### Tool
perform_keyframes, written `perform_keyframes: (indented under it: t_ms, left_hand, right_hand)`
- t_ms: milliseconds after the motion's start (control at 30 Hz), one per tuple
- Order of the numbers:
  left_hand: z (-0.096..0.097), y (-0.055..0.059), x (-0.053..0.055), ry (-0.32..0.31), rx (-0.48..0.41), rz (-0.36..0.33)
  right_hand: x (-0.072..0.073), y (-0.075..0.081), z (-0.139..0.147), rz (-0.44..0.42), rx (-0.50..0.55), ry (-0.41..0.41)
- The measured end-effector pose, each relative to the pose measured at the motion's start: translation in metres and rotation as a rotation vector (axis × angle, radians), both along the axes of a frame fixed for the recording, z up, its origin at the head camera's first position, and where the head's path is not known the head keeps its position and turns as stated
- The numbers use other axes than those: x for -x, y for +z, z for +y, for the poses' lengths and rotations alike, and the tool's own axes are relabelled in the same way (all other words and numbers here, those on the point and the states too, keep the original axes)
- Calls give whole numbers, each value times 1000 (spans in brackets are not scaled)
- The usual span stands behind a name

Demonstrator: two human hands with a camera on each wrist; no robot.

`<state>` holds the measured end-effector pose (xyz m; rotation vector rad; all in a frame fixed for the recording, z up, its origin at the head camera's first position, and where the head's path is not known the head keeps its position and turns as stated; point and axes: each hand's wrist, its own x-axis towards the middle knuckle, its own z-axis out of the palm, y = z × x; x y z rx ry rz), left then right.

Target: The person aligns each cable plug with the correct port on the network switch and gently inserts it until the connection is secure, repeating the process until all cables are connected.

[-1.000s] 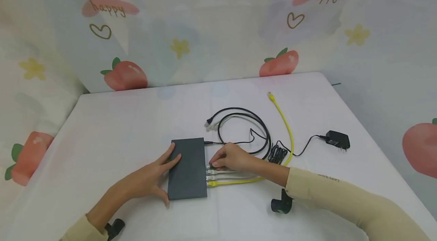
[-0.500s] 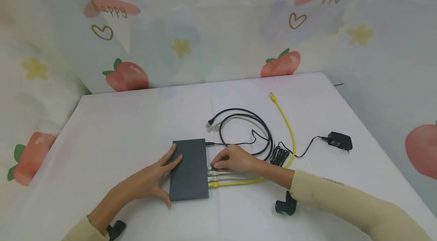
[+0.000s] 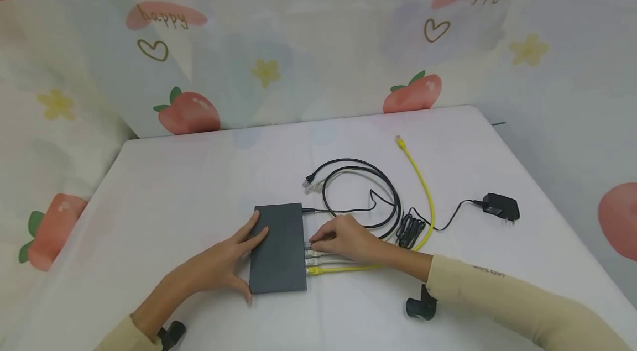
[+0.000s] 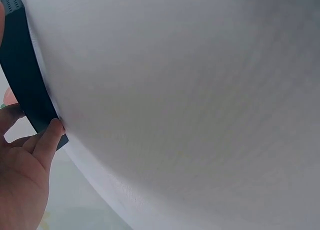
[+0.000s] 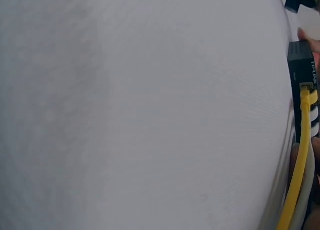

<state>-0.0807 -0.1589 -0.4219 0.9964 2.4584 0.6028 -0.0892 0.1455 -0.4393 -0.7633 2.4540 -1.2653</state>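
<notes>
A dark grey network switch (image 3: pixel 278 257) lies flat on the white table, its row of ports facing right. My left hand (image 3: pixel 216 268) rests against its left side, two extended fingers on the top and the thumb by the near corner. At the ports, my right hand (image 3: pixel 345 240) pinches a network cable plug (image 3: pixel 307 245); the fingers hide most of it. Beside that plug, two white network cables (image 3: pixel 332 259) and a yellow network cable (image 3: pixel 343 270) sit in ports. The right wrist view catches the yellow plug (image 5: pixel 305 102) in its port.
Black network cable (image 3: pixel 370 164) lies coiled behind my right hand, a white cable end beside it. A thin power lead joins the switch's far right corner to a black power adapter (image 3: pixel 501 207). The yellow cable's loose end (image 3: pixel 400 142) points to the back edge.
The head view has shifted slightly. Both hands keep their places at the switch, the right still pinching the plug.
</notes>
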Motion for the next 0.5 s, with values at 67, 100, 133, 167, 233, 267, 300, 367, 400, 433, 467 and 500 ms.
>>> perform_keyframes:
  t_ms: [67, 100, 133, 167, 233, 267, 300, 367, 400, 433, 467, 500]
  left_hand:
    - [1, 1, 3, -4, 4, 13]
    - [1, 2, 4, -4, 4, 20]
    - [1, 2, 5, -1, 7, 22]
    - [1, 2, 5, 1, 7, 21]
    - [1, 2, 6, 6, 3, 9]
    - [1, 2, 5, 7, -1, 0]
    - [1, 1, 5, 8, -5, -10]
    - [1, 0, 4, 7, -11, -22]
    - [1, -1, 3, 7, -16, -26]
    - [2, -1, 2, 5, -20, -27]
    - [2, -2, 2, 2, -22, -24]
    - [2, -2, 1, -1, -26, -20]
  right_hand:
    - [2, 2, 0, 0, 1, 1]
    - [3, 3, 0, 5, 1, 3]
    - [3, 4, 0, 5, 2, 5]
    - [4, 5, -1, -1, 4, 8]
    - [4, 5, -2, -17, 1, 11]
    - [4, 5, -3, -33, -1, 9]
    - [3, 5, -4, -47, -5, 3]
    - [2, 5, -5, -70, -8, -9]
    - [1, 4, -6, -79, -11, -17]
    - [-1, 4, -6, -84, -10, -24]
    - [-2, 3, -6, -87, -9, -30]
    - [-3, 3, -6, -85, -7, -36]
